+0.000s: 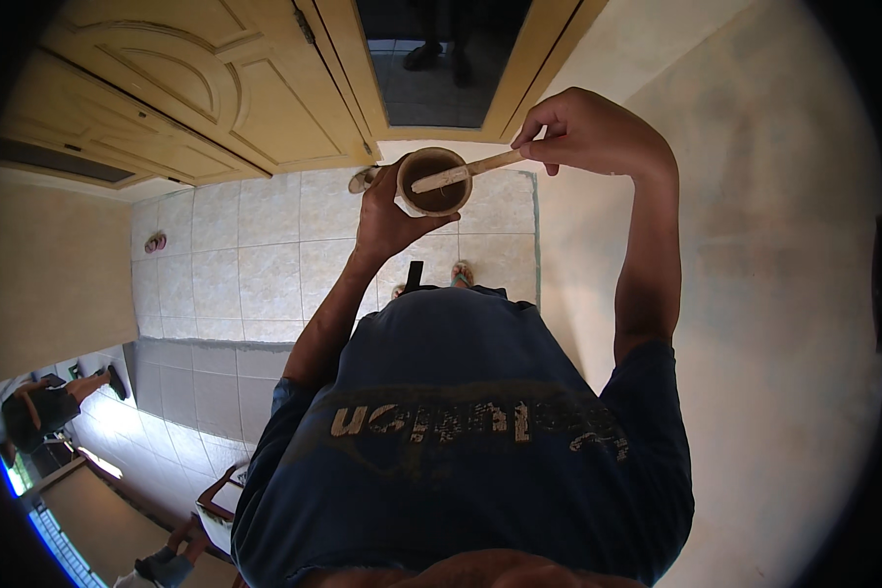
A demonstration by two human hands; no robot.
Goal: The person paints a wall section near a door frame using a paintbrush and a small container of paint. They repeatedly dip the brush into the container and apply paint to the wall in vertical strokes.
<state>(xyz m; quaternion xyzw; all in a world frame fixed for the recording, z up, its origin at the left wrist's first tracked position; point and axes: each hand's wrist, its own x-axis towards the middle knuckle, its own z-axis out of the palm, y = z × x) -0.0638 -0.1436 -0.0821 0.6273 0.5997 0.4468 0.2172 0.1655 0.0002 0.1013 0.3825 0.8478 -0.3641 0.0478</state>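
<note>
Wooden stick (490, 165) at the mouth of a round cup (436, 212)

Nearest is the person's dark blue shirt (441, 343). Beyond it, the left hand (390, 218) curls around the round cup, holding it mouth upward. The right hand (590, 134) pinches one end of the wooden stick; the other end reaches over the cup's opening, its contact inside unclear. Farther off lie pale floor tiles (265, 211), then a yellow door (284, 122).

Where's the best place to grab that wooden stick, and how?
Probably pinch the wooden stick by its outer end, coming from the right. It's long and thin, and that end sticks out to the right of the cup, while the other is over its opening. The right hand pinches it there.
</note>
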